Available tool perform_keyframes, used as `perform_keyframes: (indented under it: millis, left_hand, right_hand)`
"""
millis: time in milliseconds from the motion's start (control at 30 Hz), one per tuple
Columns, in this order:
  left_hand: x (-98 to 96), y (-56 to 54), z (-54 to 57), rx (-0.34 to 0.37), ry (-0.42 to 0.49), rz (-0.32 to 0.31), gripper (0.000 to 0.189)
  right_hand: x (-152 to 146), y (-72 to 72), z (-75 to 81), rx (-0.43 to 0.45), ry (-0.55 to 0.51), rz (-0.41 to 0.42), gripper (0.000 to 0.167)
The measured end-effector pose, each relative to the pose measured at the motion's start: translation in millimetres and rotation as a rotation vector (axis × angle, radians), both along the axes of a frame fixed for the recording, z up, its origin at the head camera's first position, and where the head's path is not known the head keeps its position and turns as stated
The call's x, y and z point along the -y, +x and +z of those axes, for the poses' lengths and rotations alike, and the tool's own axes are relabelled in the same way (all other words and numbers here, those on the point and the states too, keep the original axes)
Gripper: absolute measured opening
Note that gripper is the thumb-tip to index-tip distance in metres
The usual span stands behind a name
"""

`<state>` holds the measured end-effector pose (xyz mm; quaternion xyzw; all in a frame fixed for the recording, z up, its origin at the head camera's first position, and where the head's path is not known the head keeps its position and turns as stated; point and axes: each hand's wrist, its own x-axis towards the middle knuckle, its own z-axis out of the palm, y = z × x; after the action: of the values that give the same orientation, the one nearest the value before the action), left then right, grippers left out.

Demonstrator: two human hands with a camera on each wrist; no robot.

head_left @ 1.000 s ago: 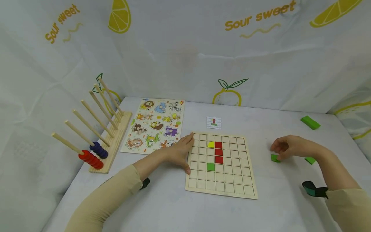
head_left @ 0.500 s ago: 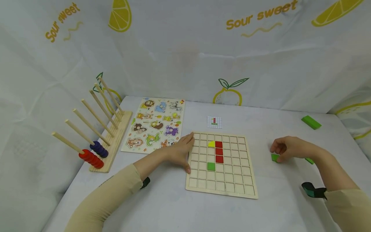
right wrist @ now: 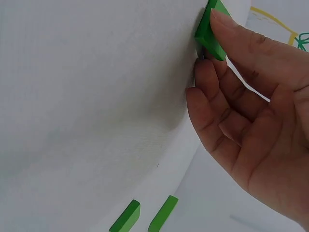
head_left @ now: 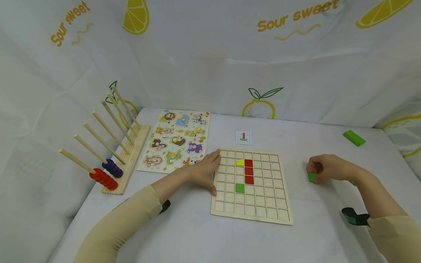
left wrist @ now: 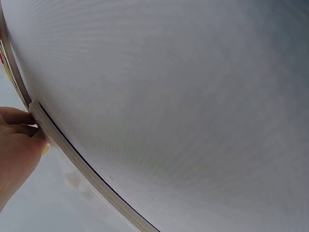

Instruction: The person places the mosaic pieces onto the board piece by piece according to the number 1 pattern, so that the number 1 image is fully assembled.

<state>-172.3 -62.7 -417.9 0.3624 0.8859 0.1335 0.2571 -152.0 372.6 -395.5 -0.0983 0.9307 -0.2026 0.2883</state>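
Observation:
My right hand point(head_left: 327, 168) pinches a green square tile point(right wrist: 212, 34) between thumb and fingers, to the right of the board. The tile is tilted up at the table's surface. My left hand point(head_left: 203, 172) lies along the left edge of a wooden grid board point(head_left: 251, 218), thumb and fingers spread against the rim. In the left wrist view its fingers point(left wrist: 19, 121) touch the board's edge point(left wrist: 91, 176). On the board sit a yellow quarter-round tile point(head_left: 241, 162), a column of three red tiles point(head_left: 249, 171), and a green tile point(head_left: 239, 188) lower left of them.
A small pattern card point(head_left: 243, 138) lies behind the board. An animal puzzle point(head_left: 174, 140) and a wooden peg stand point(head_left: 131, 160) with red and blue rings are on the left. A green block point(head_left: 354, 138) lies back right; another green piece point(head_left: 352, 182) is partly hidden behind the right wrist.
The green tile, flat on the table before, has tipped up in my right hand's pinch. My left hand has stayed at the board's edge.

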Motion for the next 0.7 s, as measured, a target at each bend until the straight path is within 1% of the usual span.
perform_keyframes:
  millis: [267,467,567,700]
  left_hand:
    - [0.0,-0.9,-0.5,0.003,0.016,0.004,0.138]
    - [-0.4,-1.1,-1.6,0.0,0.01,0.004,0.138]
    - [-0.7,-1.0,-1.7,0.005,0.016,0.009,0.139]
    - [-0.5,-1.7,-2.9,0.01,0.019,0.013,0.139]
  right_hand:
    - [1.9,-0.4,7.2,-0.079,-0.014,0.035,0.017]
    - [3.8,0.3,11.4,-0.118,-0.038,0.053,0.015]
    - [7.0,1.4,13.9,-0.151,-0.054,0.071,0.015]
    - [13.7,3.5,17.6,-0.185,-0.092,0.094,0.016]
